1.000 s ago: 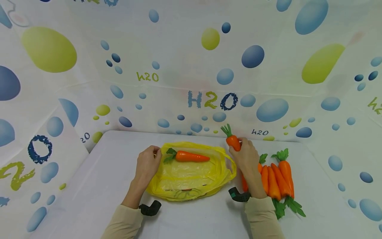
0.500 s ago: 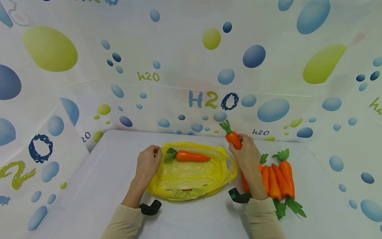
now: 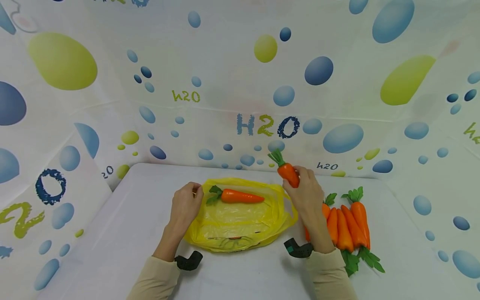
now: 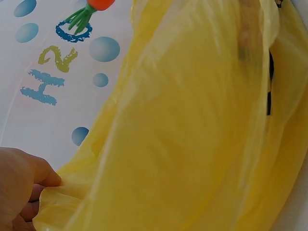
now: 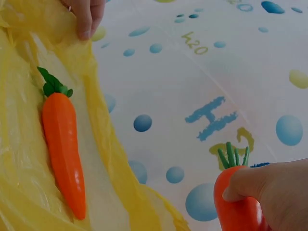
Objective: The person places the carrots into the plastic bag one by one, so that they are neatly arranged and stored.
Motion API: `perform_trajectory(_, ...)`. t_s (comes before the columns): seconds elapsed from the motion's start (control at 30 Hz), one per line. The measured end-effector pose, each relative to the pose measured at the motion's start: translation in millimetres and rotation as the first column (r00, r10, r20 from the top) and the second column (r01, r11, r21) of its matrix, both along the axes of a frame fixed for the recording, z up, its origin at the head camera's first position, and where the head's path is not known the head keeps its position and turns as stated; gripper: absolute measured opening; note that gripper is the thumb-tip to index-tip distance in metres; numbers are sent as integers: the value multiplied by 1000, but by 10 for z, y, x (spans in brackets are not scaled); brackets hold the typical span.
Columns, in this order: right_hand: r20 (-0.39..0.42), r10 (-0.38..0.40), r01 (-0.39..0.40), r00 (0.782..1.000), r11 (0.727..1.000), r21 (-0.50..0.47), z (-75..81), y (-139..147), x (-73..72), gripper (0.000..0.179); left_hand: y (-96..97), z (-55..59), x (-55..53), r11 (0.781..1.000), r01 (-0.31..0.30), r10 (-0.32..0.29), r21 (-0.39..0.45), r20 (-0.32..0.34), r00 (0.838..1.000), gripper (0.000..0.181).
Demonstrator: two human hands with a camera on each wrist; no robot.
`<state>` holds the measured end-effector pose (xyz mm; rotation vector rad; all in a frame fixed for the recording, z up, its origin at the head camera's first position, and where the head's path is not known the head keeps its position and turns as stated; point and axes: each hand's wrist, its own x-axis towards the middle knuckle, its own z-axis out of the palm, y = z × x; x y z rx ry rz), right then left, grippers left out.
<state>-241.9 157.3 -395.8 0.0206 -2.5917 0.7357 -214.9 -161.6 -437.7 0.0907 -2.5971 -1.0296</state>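
A yellow plastic bag lies spread with its mouth open on the white table. Inside it rests one orange carrot, its leafy top toward the left. My left hand pinches the bag's left rim; in the left wrist view the fingers grip the yellow film. My right hand holds a second carrot in the air above the bag's right end, green stalks pointing up and left. In the right wrist view the thumb presses on this carrot's side.
Several more carrots lie side by side on the table at the right, partly behind my right forearm. The bag's handle loop sticks out at its right end. A patterned cloth backdrop rises behind the table.
My right hand has moved a little to the left and up, carrying the held carrot nearer the bag. The left hand and the carrot in the bag have stayed in place.
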Motion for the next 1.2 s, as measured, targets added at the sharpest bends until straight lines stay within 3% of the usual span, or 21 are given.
perform_trajectory(0.43,-62,124,-122,990,992,37,11,-94,42,48,-14,-5,-6,1000,-5,5,-2,-11,1000,26)
perform_trajectory(0.87,-180,242,-227,953,968,104,-56,-232,65,45,-12,-6,0,1000,-6,6,-6,-30,1000,24)
perform_trajectory(1.2,-205,310,-271,928,942,197,-131,-412,89,45,-5,-13,-10,1000,11,-11,4,-47,999,23)
